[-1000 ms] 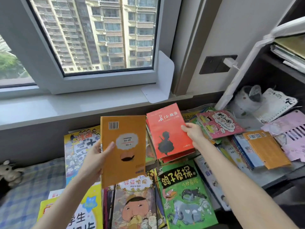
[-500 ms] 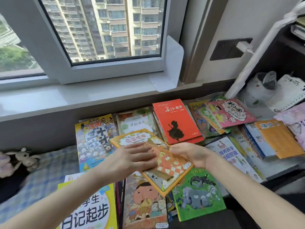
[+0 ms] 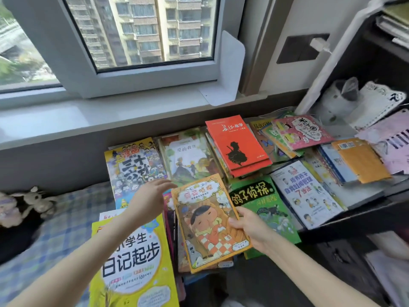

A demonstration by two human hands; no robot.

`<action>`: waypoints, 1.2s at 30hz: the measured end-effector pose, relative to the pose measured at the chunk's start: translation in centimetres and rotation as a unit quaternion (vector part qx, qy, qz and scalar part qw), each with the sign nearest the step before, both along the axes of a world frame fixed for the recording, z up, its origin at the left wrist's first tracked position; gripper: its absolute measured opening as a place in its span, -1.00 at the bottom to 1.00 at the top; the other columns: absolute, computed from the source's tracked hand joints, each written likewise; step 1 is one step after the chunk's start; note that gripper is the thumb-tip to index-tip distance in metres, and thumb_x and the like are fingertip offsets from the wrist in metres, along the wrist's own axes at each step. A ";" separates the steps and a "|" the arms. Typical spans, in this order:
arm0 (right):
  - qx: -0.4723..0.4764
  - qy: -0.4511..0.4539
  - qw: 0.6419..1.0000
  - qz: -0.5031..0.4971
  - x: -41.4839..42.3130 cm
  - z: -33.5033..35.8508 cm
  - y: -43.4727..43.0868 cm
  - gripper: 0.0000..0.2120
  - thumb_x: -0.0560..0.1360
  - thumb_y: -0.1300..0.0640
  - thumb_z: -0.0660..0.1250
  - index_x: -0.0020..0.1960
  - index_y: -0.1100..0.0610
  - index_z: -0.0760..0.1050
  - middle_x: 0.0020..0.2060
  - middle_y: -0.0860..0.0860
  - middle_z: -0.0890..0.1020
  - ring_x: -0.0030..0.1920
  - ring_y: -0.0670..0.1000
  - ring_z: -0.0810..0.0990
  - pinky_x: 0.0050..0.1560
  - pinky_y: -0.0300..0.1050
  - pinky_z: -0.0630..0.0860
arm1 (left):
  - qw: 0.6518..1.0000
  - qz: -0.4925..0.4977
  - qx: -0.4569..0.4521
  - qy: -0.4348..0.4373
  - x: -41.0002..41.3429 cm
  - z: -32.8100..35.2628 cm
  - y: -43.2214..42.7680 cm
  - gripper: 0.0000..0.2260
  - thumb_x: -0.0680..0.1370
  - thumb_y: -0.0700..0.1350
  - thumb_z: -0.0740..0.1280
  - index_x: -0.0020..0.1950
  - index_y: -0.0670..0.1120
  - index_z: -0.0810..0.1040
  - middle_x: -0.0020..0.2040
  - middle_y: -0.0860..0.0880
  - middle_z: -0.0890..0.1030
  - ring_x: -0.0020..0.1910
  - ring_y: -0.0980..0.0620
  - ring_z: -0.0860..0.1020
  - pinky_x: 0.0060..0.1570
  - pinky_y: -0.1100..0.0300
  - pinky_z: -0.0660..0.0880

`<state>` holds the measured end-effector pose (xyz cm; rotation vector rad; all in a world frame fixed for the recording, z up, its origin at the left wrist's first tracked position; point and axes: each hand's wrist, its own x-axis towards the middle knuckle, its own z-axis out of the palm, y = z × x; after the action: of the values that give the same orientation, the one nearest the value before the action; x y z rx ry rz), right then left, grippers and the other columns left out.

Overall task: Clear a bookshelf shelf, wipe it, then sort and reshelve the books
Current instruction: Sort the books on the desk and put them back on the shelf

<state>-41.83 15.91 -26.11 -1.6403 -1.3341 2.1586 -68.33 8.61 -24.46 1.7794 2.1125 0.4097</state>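
Many children's books lie spread out below the window sill. An orange book with a cartoon face (image 3: 205, 220) lies face up on a pile in front of me. My right hand (image 3: 252, 229) holds its right edge, thumb on the cover. My left hand (image 3: 152, 196) hovers with straight fingers just left of that book's top corner, holding nothing. Around it lie a yellow diary book (image 3: 132, 262), a crowded cartoon book (image 3: 135, 167), a red book with a black silhouette (image 3: 239, 145) and a green detective book (image 3: 270, 209).
The dark bookshelf (image 3: 376, 52) stands at the right with papers and a plastic bag inside. More books and an orange envelope-like book (image 3: 360, 160) pile up by it. A white bookend (image 3: 230, 69) sits on the sill. Plush toys (image 3: 26, 202) lie on the checked bedding at left.
The orange book, held upright with its back facing me a second ago, has been turned face up and laid on the front pile. My left hand has let go and moved left.
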 end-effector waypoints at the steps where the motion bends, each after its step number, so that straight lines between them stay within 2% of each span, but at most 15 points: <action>1: 0.002 -0.008 1.000 0.002 -0.3 -0.3 -0.6 -0.85 0.58 0.34 0.22 0.08 0.14 0.45 0.00 0.15 0.66 -0.02 0.14 0.68 0.01 0.12 0.62 | 1.000 0.008 -0.005 -0.001 -0.1 -0.2 -0.1 -0.51 0.50 -0.41 0.18 0.35 -0.05 0.49 0.38 -0.01 0.47 0.40 0.00 0.38 0.41 0.13 0.24; 3: 0.060 -0.087 0.993 0.051 -0.6 -0.8 -1.5 -0.86 0.58 0.26 0.25 0.11 0.09 0.42 0.03 0.07 0.63 -0.01 0.06 0.66 0.03 0.05 0.62 | 1.000 0.007 -0.020 0.001 0.1 -0.5 -0.3 -0.56 0.53 -0.36 0.20 0.36 -0.04 0.49 0.37 0.00 0.48 0.38 0.00 0.39 0.37 0.11 0.31; 4: 0.122 -0.155 0.974 0.111 -0.7 -1.2 -1.8 -0.82 0.59 0.18 0.27 0.19 0.11 0.43 0.06 0.05 0.62 0.00 0.03 0.65 0.04 0.02 0.61 | 1.000 0.001 -0.026 0.002 0.3 -0.6 -0.2 -0.58 0.55 -0.33 0.21 0.36 -0.03 0.48 0.37 0.01 0.47 0.38 0.00 0.39 0.35 0.10 0.33; 5: 0.183 -0.226 0.943 0.165 -0.7 -1.6 -1.9 -0.75 0.58 0.08 0.27 0.23 0.13 0.43 0.06 0.06 0.62 -0.03 0.02 0.64 0.02 0.00 0.61 | 1.000 -0.006 -0.030 0.001 0.6 -0.5 -0.1 -0.60 0.57 -0.31 0.21 0.36 -0.02 0.48 0.37 0.02 0.47 0.38 0.00 0.39 0.33 0.11 0.34; 7: 0.291 -0.324 0.875 0.214 -0.5 -0.9 -1.5 -0.77 0.59 -0.03 0.25 0.13 0.10 0.49 -0.12 0.03 0.63 -0.21 0.01 0.58 -0.13 -0.04 0.56 | 1.000 -0.017 -0.023 -0.003 1.3 -0.2 0.6 -0.62 0.58 -0.28 0.21 0.37 -0.02 0.47 0.37 0.03 0.47 0.36 0.01 0.41 0.30 0.12 0.36; 9: 0.343 -0.343 0.858 0.171 0.2 0.4 -0.1 -0.80 0.59 -0.01 0.23 0.03 0.11 0.52 -0.18 0.02 0.63 -0.25 0.02 0.58 -0.21 -0.07 0.54 | 1.000 -0.019 -0.010 -0.012 2.1 0.3 1.6 -0.63 0.59 -0.26 0.21 0.37 -0.01 0.47 0.37 0.03 0.47 0.35 0.00 0.43 0.30 0.10 0.39; 12: 0.373 -0.367 0.850 0.058 1.8 2.4 3.6 -0.80 0.60 0.06 0.23 0.07 0.15 0.55 -0.10 0.07 0.66 -0.17 0.08 0.61 -0.23 -0.07 0.54 | 0.999 -0.032 0.009 -0.021 3.3 1.1 3.3 -0.65 0.59 -0.24 0.23 0.36 -0.02 0.48 0.36 0.02 0.48 0.35 -0.01 0.42 0.30 0.09 0.37; 15: 0.401 -0.428 0.810 -0.013 4.1 2.7 8.6 -0.78 0.60 0.07 0.22 0.15 0.17 0.50 -0.05 0.07 0.63 -0.17 0.06 0.54 -0.27 -0.15 0.42 | 0.998 -0.040 0.032 -0.043 4.4 1.7 5.1 -0.67 0.58 -0.25 0.25 0.33 -0.05 0.51 0.33 0.00 0.51 0.32 -0.02 0.45 0.28 0.09 0.38; 17: 0.405 -0.477 0.779 -0.040 5.6 2.2 12.0 -0.78 0.58 0.10 0.24 0.17 0.18 0.45 0.04 0.11 0.60 -0.05 0.12 0.56 -0.17 -0.10 0.45 | 0.997 -0.041 0.039 -0.048 5.1 2.0 6.4 -0.68 0.57 -0.24 0.26 0.30 -0.04 0.52 0.32 0.00 0.53 0.30 -0.03 0.47 0.25 0.08 0.41; 20: 0.369 -0.547 0.749 -0.056 8.0 0.9 16.5 -0.65 0.55 0.12 0.30 0.29 0.20 0.38 0.23 0.18 0.51 0.16 0.20 0.53 0.00 0.01 0.49 | 0.996 -0.040 0.048 -0.056 6.3 2.3 8.8 -0.69 0.56 -0.27 0.26 0.26 -0.02 0.56 0.27 0.01 0.56 0.23 -0.02 0.51 0.15 0.12 0.44; 24: 0.320 -0.652 0.686 -0.023 12.4 -2.1 21.5 -0.64 0.58 0.21 0.20 0.36 0.23 0.32 0.25 0.26 0.48 0.19 0.26 0.50 0.08 0.08 0.48 | 0.995 -0.049 0.063 -0.054 8.1 3.1 13.3 -0.65 0.56 -0.27 0.22 0.30 -0.03 0.53 0.29 0.02 0.55 0.26 0.00 0.49 0.16 0.15 0.44; 28: 0.265 -0.679 0.682 -0.052 16.8 -4.8 26.2 -0.59 0.61 0.18 0.13 0.43 0.26 0.24 0.33 0.32 0.39 0.27 0.32 0.40 0.27 0.18 0.38 | 0.994 -0.051 0.083 -0.057 9.3 2.5 18.2 -0.70 0.56 -0.23 0.28 0.28 -0.04 0.56 0.24 0.02 0.58 0.21 -0.04 0.51 0.13 0.12 0.43; 32: 0.231 -0.675 0.694 -0.096 20.1 -6.7 30.7 -0.55 0.60 0.07 0.18 0.39 0.30 0.28 0.33 0.35 0.38 0.30 0.35 0.37 0.32 0.18 0.31 | 0.993 -0.087 0.082 -0.017 10.2 0.2 22.2 -0.73 0.54 -0.20 0.31 0.23 -0.05 0.59 0.21 -0.02 0.59 0.19 -0.07 0.52 0.17 0.08 0.45; 34: 0.224 -0.681 0.691 -0.088 21.8 -7.3 32.9 -0.48 0.59 -0.05 0.20 0.41 0.25 0.27 0.35 0.32 0.37 0.33 0.32 0.35 0.34 0.16 0.29 | 0.993 -0.089 0.079 0.009 10.5 -1.0 24.1 -0.75 0.52 -0.19 0.35 0.19 -0.07 0.62 0.17 -0.06 0.61 0.16 -0.13 0.54 0.13 0.05 0.47; 36: 0.218 -0.691 0.687 -0.049 23.5 -7.1 34.4 -0.32 0.52 -0.20 0.27 0.46 0.20 0.22 0.40 0.30 0.32 0.39 0.30 0.28 0.41 0.19 0.19 | 0.992 -0.092 0.082 0.031 10.7 -2.0 26.0 -0.77 0.46 -0.22 0.41 0.10 -0.09 0.66 0.07 -0.11 0.65 0.03 -0.21 0.57 0.00 0.01 0.50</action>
<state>-18.36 50.29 -33.24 -2.9572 -1.5996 0.0553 -57.68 34.64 -26.49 2.0841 1.9824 0.4961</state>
